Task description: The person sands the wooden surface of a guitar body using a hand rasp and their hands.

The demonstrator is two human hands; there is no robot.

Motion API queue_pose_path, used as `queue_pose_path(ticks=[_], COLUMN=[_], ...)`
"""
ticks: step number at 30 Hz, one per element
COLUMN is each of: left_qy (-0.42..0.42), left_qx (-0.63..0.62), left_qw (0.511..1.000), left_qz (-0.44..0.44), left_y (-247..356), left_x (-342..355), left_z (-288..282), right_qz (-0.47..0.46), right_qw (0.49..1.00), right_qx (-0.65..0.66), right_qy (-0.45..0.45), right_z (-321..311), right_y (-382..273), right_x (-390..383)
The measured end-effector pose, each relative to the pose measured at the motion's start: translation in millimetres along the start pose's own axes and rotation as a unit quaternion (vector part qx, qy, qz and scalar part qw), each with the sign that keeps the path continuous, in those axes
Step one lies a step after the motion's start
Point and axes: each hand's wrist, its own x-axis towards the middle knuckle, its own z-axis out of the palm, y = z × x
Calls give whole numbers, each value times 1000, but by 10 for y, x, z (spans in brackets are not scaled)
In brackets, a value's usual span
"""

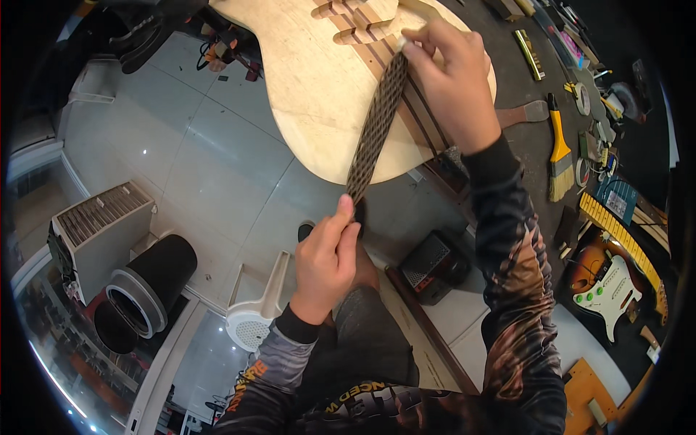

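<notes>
A long dark rasp (377, 123) with an open lattice of teeth slants across a pale wooden guitar body (304, 94). My left hand (326, 262) is closed on the rasp's near end, just off the body's rounded lower edge. At the far end my right hand (455, 83) pinches the rasp between thumb and fingers, above the body. Dark and brown stripes run along the middle of the body, and routed cavities (362, 32) lie beyond the rasp. Whether the rasp's face touches the wood I cannot tell.
On the dark workbench (518, 148) at right lie a yellow-handled brush (558, 148), a tape roll (582, 98) and several small tools. A sunburst electric guitar (605, 279) stands beyond my right forearm. A white stool (254, 319) and a black cylinder (156, 283) are on the floor.
</notes>
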Motion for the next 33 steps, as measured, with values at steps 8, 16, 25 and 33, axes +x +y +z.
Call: queue_pose_path(ticks=[8, 16, 25, 33], left_qy=[-35, -54, -36, -37], left_qx=[10, 45, 29, -7], left_qw=[999, 997, 999, 999], left_qz=[-12, 12, 16, 7], left_y=[1, 14, -99, 110], left_x=[-164, -517, -419, 147], left_z=[-119, -294, -139, 45], right_qz=[16, 22, -3, -10], right_qw=[998, 998, 998, 995], right_qx=[-60, -49, -53, -88], right_qy=[-11, -32, 25, 38], right_z=[-47, -109, -50, -146], right_y=[-31, -301, -67, 212], right_x=[-295, -768, -593, -230])
